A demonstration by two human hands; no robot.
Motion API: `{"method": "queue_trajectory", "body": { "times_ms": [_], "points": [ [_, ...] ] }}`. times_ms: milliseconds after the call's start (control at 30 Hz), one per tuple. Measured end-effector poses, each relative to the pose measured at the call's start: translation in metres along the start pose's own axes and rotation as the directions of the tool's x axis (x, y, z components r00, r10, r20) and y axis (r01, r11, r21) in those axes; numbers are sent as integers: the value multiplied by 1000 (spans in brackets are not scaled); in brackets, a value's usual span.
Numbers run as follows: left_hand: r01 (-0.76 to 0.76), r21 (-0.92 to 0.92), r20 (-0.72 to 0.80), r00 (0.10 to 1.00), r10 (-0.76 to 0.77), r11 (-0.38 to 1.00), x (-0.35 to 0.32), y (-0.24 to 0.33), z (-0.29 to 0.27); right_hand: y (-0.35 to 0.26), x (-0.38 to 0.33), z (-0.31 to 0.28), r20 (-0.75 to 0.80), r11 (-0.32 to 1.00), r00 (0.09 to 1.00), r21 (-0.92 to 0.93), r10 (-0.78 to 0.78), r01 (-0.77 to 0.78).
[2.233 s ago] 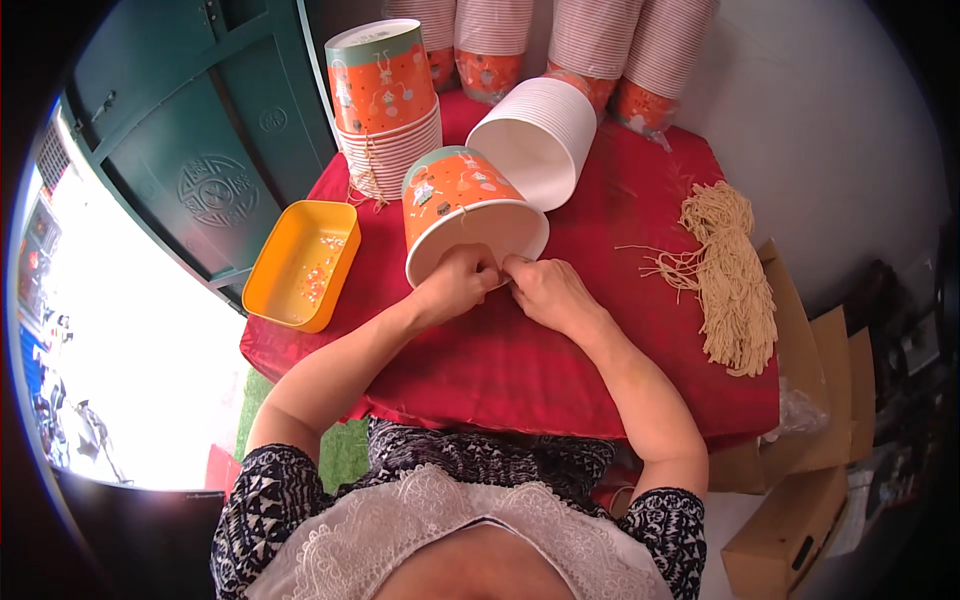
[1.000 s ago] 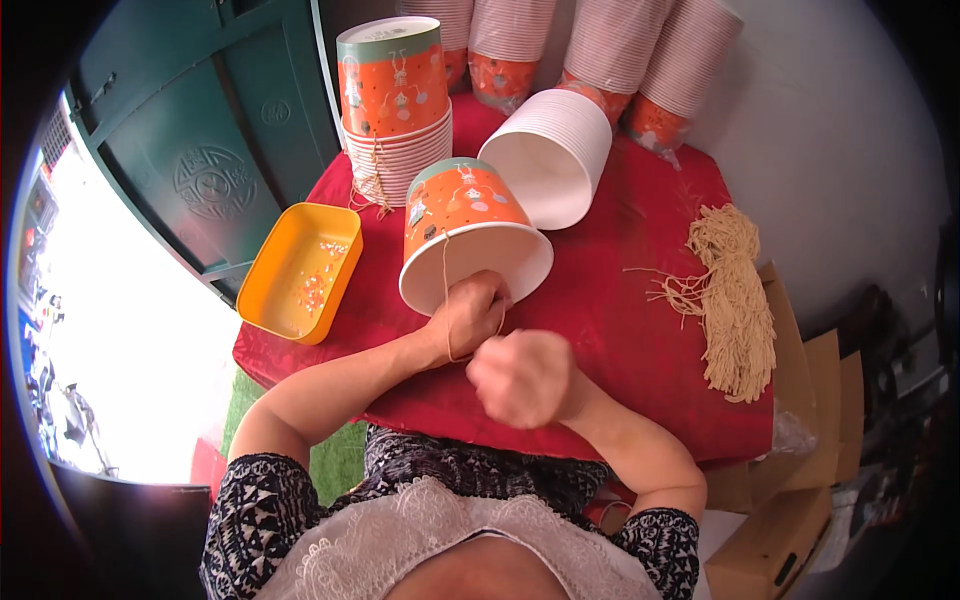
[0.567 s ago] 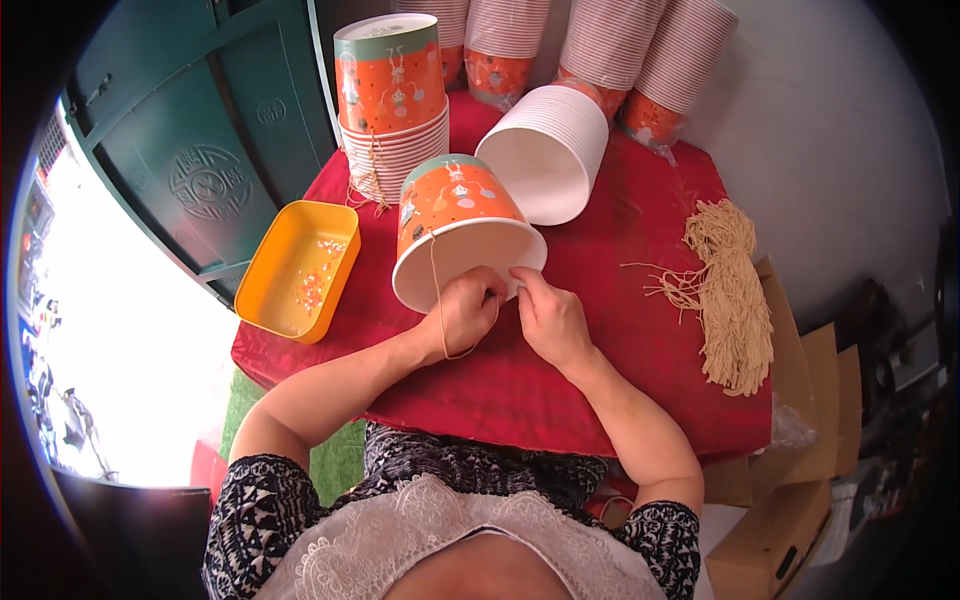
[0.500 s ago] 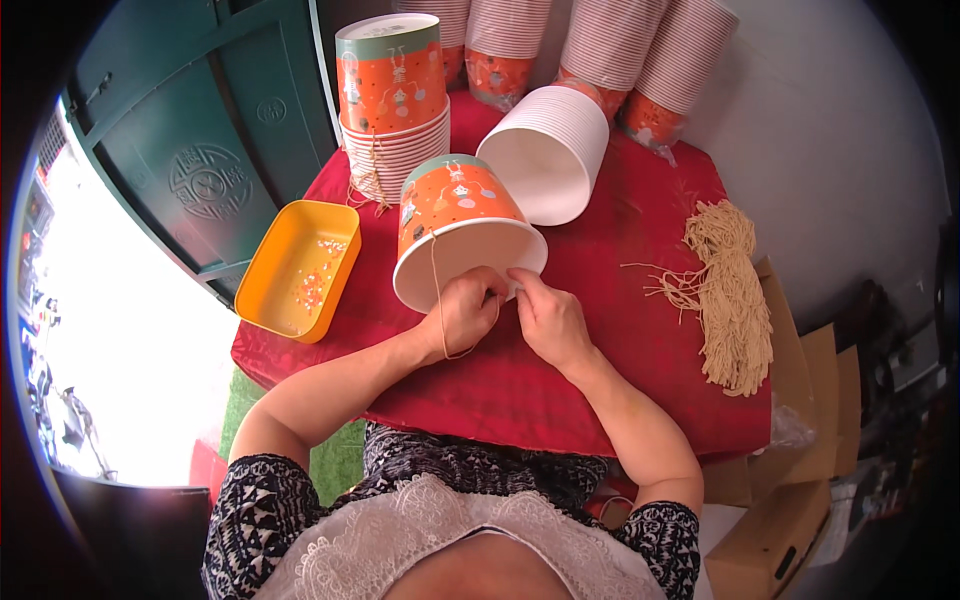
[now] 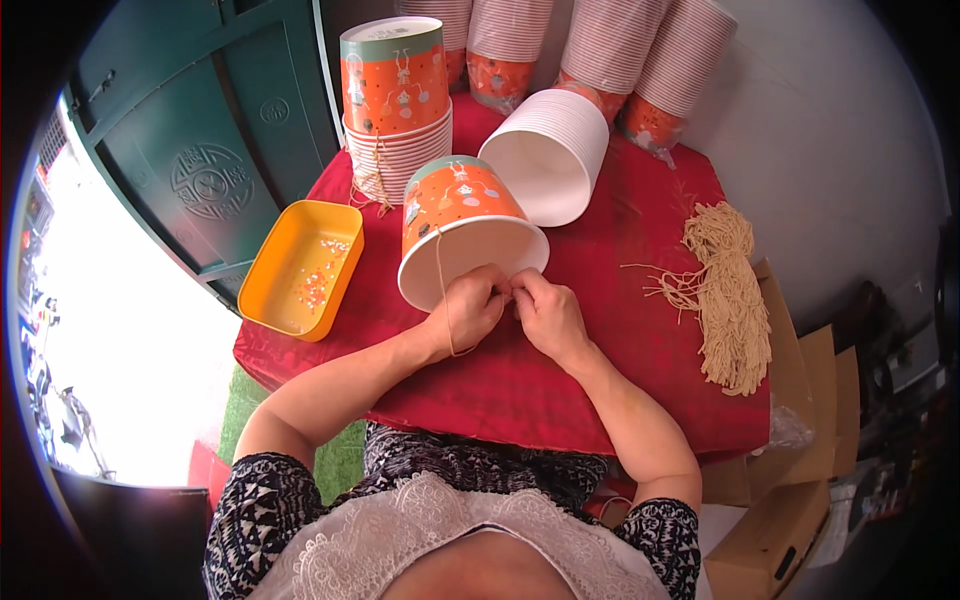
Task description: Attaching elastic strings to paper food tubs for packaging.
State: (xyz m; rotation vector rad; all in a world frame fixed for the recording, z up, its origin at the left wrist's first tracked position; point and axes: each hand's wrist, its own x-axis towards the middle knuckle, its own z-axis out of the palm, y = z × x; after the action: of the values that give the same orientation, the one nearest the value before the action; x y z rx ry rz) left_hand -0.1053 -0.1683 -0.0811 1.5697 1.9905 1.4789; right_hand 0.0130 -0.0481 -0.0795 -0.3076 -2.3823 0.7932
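Observation:
An orange paper bucket (image 5: 455, 205) with a white inside lies tilted on the red tablecloth (image 5: 600, 330), its open mouth toward me. My left hand (image 5: 470, 310) and my right hand (image 5: 545, 312) meet at the near rim of the bucket, fingers pinched on a thin beige string (image 5: 442, 290). The string runs from a hole in the bucket's side down in a loop past my left wrist.
A yellow tray (image 5: 300, 268) with small beads sits at the left. A stack of orange buckets (image 5: 395, 110) stands behind, a stack of white ones (image 5: 550, 160) lies on its side, more stacks lean at the back. A bundle of beige strings (image 5: 728, 295) lies right. Cardboard boxes (image 5: 790, 500) stand beside the table.
My right hand pulled back toward me as a fist a second ago, then returned to the bucket's rim beside my left hand. The bucket stayed in place.

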Motion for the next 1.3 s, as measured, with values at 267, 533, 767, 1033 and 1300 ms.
{"method": "queue_trajectory", "body": {
  "times_ms": [267, 533, 767, 1033, 1300],
  "points": [
    [-11, -1, 38, 999, 11, 1000, 11, 0, -6, 2, 2, -7, 93, 983, 991, 149, 94, -107],
    [412, -300, 212, 908, -361, 861, 12, 8, -13, -1, -2, -9, 126, 982, 990, 164, 71, -91],
    [373, -266, 208, 923, -325, 889, 10, 1, -12, -5, -3, -9, -24, 994, 998, 90, -58, 60],
    [64, -28, 70, 996, -62, 998, 7, -3, -7, 6, 0, 6, -137, 997, 989, 51, -51, 58],
    [-108, 129, -8, 994, 110, 986, 3, 4, 6, 3, 0, 3, -107, 998, 994, 63, -10, 17]
  ]
}}
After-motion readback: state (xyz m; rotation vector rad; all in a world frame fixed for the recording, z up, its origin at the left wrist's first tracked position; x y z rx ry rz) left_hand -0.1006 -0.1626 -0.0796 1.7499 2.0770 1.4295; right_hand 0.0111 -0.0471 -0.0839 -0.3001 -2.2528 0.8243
